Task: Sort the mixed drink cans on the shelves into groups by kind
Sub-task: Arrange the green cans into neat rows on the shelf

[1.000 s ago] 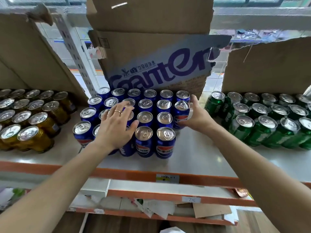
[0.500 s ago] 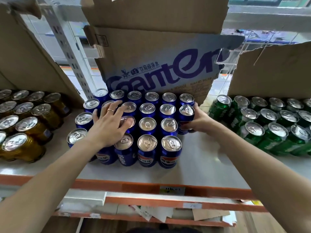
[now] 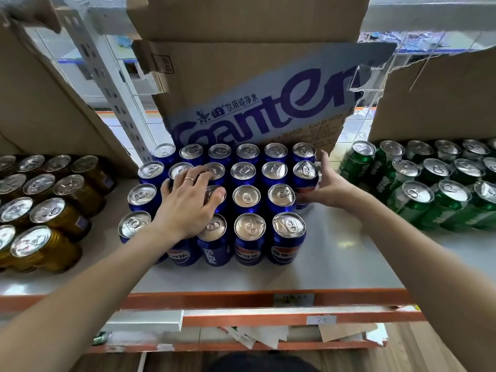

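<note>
A pale grey shelf board with an orange front edge [image 3: 335, 267] carries torn brown cardboard boxes [image 3: 241, 84] along its back edge. Behind stands a perforated white metal upright [image 3: 106, 84]; below, wooden plank floor [image 3: 397, 358].

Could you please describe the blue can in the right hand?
The blue can looks metal, with a shiny silver top, an unopened pull tab and a red logo partly showing. It stands roughly upright at the right end of the second row from the back among the blue cans on the shelf; the right hand curls round its side.
</note>
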Demonstrator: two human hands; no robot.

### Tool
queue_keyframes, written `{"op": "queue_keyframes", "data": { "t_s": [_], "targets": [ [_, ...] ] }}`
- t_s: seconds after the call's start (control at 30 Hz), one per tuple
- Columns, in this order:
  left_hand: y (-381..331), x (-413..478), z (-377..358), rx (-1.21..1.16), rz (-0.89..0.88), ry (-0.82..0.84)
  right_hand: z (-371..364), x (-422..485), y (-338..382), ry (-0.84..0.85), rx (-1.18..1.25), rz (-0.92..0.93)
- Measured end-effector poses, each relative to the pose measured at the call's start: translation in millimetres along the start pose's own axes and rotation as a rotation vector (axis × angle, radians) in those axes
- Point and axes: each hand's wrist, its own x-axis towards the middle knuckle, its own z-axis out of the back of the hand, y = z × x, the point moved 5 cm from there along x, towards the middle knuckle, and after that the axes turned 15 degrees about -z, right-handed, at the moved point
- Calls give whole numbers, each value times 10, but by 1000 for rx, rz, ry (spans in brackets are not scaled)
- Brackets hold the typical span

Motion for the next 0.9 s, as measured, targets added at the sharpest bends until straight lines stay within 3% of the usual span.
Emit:
{"op": "queue_keyframes", "data": {
  "t_s": [0.07, 0.17, 0.23, 0.37, 0.53, 0.9],
  "targets": [
    [17, 5, 9, -13, 0, -1, 55, -150, 91, -31, -19, 89],
    [157, -17, 105, 1, 50, -75, 64, -376, 306, -219, -156, 247],
    [364, -67, 213, 24, 172, -98, -80, -443, 433, -322, -360, 323],
    [963, -230, 322, -47, 455, -27, -487, -487, 601, -294, -546, 389],
    [1063, -297, 285, -452, 475, -45, -604, -453, 623, -343, -637, 372],
    [1150, -291, 255, -463, 464, -97, -711, -528, 626, -306, -554, 346]
  ]
}}
